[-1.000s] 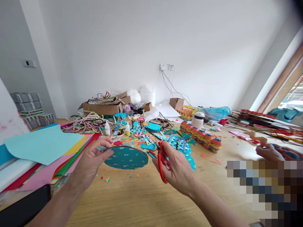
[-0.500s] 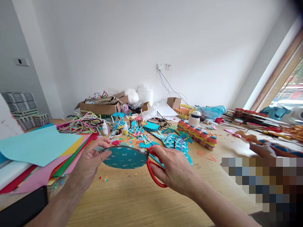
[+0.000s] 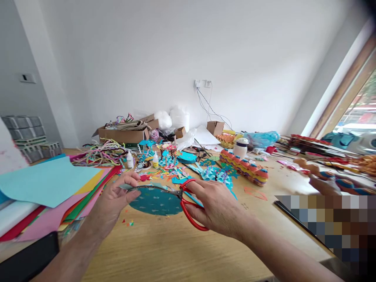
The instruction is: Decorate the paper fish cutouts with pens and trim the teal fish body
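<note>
My left hand (image 3: 117,201) pinches the left edge of a round teal piece (image 3: 158,201) dotted with small pale shapes, its thumb and fingers closed on the rim. In my right hand (image 3: 213,203) are red-handled scissors (image 3: 192,219), with fingers through the loops. Their blades point left along the upper edge of the teal piece, and a strip of lighter blue paper stands up behind that edge. A thin blue stick shows between the fingers of my right hand. The piece is held tilted above the wooden table.
Coloured sheets (image 3: 49,180) and a dark phone (image 3: 29,256) lie at the left. Behind my hands are paper scraps, glue bottles (image 3: 130,159), a painted egg carton (image 3: 245,168) and a white jar (image 3: 241,148). Another person's hand (image 3: 324,186) holds a painted carton at the right.
The teal piece has tipped slightly, showing more of its face. The scissors' handles have spread a little wider. The other person's hand and carton have shifted slightly.
</note>
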Demonstrator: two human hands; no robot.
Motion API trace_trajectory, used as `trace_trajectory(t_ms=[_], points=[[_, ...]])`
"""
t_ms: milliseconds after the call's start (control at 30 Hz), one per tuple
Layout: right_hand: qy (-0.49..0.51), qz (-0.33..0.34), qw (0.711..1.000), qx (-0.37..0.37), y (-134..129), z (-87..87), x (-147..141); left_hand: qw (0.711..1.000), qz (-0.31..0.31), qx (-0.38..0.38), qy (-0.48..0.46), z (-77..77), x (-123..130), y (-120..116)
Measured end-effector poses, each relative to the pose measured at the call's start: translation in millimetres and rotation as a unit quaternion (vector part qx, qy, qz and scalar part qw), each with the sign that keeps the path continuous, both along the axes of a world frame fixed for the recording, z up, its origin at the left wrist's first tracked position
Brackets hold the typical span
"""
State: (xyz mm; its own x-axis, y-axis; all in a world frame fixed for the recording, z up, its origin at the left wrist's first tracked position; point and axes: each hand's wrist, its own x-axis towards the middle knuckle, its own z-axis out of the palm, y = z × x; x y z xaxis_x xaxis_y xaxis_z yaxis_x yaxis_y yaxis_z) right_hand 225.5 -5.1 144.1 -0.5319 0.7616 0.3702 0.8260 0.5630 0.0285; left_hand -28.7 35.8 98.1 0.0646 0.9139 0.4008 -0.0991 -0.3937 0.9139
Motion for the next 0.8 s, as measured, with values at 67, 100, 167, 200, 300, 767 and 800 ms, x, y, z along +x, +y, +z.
trace_trajectory(t_ms=[67,100,167,200,300,767,800], points=[[-0.008,0.000,1.000,-0.002,-1.3,1.5,-0.4,1.000,-0.003,0.001,0.000,-0.5,0.3,-0.2],[-0.009,0.001,1.000,-0.002,-1.8,2.0,-0.5,1.000,-0.003,0.001,0.000,-0.6,0.6,-0.6],[-0.009,0.006,1.000,0.000,-2.2,2.5,-0.6,1.000,-0.002,-0.003,0.001,-0.3,1.1,-1.6],[-0.008,0.008,1.000,0.001,-2.1,2.6,-0.6,1.000,-0.003,-0.005,0.002,0.1,1.4,-2.2],[-0.007,0.014,1.000,0.001,-1.5,3.1,-0.6,1.000,-0.010,-0.013,0.004,1.6,2.7,-3.7],[-0.032,0.012,0.999,-0.025,-4.2,3.5,-0.8,1.000,-0.014,-0.022,-0.005,1.8,5.7,-6.0],[-0.033,0.015,0.999,-0.023,-4.2,3.6,-0.7,1.000,-0.014,-0.021,-0.005,1.6,6.0,-5.9]])
